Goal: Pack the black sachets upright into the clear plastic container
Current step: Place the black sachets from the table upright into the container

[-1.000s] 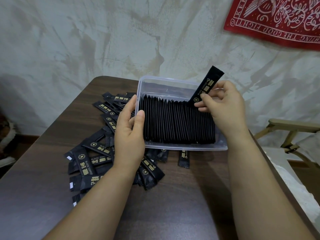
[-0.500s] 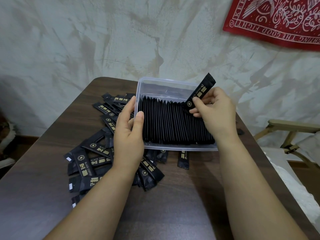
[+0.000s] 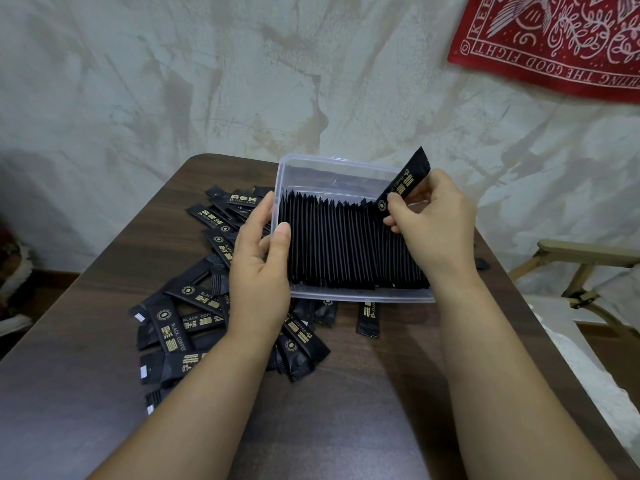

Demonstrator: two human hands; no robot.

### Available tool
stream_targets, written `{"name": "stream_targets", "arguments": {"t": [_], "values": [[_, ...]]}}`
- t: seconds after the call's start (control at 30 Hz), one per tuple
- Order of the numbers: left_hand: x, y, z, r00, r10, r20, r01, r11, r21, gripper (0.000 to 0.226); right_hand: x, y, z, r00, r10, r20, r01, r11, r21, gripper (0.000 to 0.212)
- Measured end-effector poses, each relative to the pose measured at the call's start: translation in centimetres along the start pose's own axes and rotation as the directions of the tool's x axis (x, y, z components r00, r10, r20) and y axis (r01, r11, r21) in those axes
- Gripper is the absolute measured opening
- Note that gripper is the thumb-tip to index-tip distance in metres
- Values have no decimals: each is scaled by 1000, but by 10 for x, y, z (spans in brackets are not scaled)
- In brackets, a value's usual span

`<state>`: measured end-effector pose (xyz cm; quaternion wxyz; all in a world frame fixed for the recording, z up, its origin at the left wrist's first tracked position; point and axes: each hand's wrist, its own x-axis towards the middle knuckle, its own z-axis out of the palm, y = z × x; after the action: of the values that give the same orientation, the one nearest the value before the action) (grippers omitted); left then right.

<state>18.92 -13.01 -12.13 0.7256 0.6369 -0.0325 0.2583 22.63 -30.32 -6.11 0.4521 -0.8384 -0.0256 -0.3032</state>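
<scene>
While the right hand (image 3: 436, 230) is pinching 1 black gold-printed stick sachet (image 3: 405, 181) between thumb and curled fingers, that sachet is leaning up to the right. Its lower end is touching the tops of the packed row of upright black sachets (image 3: 346, 244) near the row's right end.

Change: against 1.0 s ago the held sachet is sitting lower and further left; against 0.5 s ago it is hardly shifting. Judgement: the tip is searching for a gap and is not yet going down.

The left hand (image 3: 259, 271) is gripping the left wall of the clear rectangular plastic container (image 3: 346, 164), thumb over the rim, fingers outside, steadying it on the dark wood-grain table (image 3: 346, 393).

Around:
- A loose heap of flat black sachets (image 3: 194, 306) is lying left of the container, some poking out from under its near edge.
- 1 lone sachet (image 3: 369, 317) is lying just in front.
- A red printed cloth (image 3: 554, 39) is hanging on the wall.
- A pale wooden chair frame (image 3: 588, 258) is standing off to the right.

In the way: the row is filling the container nearly wall to wall. The right hand is covering the right end, so I cannot tell what room is remaining. The soft sachet is likely to buckle if forced.
</scene>
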Motion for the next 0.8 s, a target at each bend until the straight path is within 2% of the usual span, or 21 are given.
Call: {"name": "stream_targets", "arguments": {"t": [0.1, 0.23, 0.43, 0.67, 0.8], "values": [[0, 0, 0, 1000, 0, 0, 0, 1000, -3, 34, 0, -4, -1, 1000, -4, -17, 4, 1000, -3, 18], [0, -1, 0, 1000, 1, 0, -1, 1000, -7, 35, -1, -4, 0, 999, -12, -48, 14, 999, 33, 11], [0, 0, 0, 1000, -4, -4, 4, 1000, -10, 35, -2, -1, 2, 1000, 20, -7, -19, 996, 91, 18], [0, 0, 0, 1000, -3, 7, 3, 1000, -11, 35, -2, -3, 3, 1000, 22, -3, -21, 996, 91, 10], [0, -1, -1, 1000, -2, 4, 2, 1000, -11, 35, -2, 0, 5, 999, 27, 29, -28, 998, 50, 13]]}}
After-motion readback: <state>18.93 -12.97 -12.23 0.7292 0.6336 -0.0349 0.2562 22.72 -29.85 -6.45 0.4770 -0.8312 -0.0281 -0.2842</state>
